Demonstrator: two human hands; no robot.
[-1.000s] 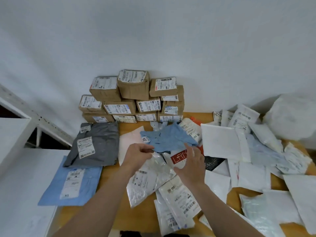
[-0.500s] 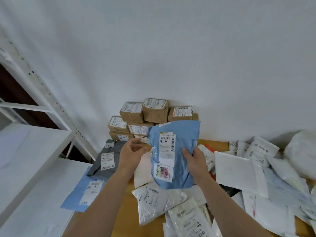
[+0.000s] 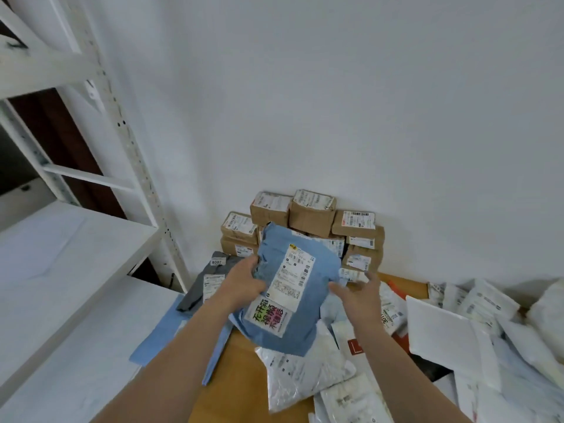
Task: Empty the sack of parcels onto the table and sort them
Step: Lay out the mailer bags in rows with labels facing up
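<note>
A blue mailer bag [image 3: 317, 276] with white labels hangs tilted above the wooden table [image 3: 241, 358]. My left hand [image 3: 244, 285] grips its left edge. My right hand [image 3: 360, 296] is at its right edge with fingers spread, barely touching or just off it. Below lie a blue mailer [image 3: 158, 340] and a grey mailer [image 3: 198, 288] at the left. Brown cardboard boxes [image 3: 311, 218] are stacked against the wall. Several white and clear parcels [image 3: 305, 377] cover the table's middle and right. The sack [image 3: 549, 309] shows at the far right edge.
A white metal shelving rack [image 3: 100, 87] stands at the left, with a white shelf board [image 3: 61, 239] level with the table. A white wall rises behind the boxes. A white flat parcel [image 3: 442, 334] and a red-labelled packet [image 3: 355, 346] lie right of my hands.
The blue mailer was lifted off the pile and turned label up, then shifted left and tilted. My right hand has loosened from its edge. The camera has swung up and left.
</note>
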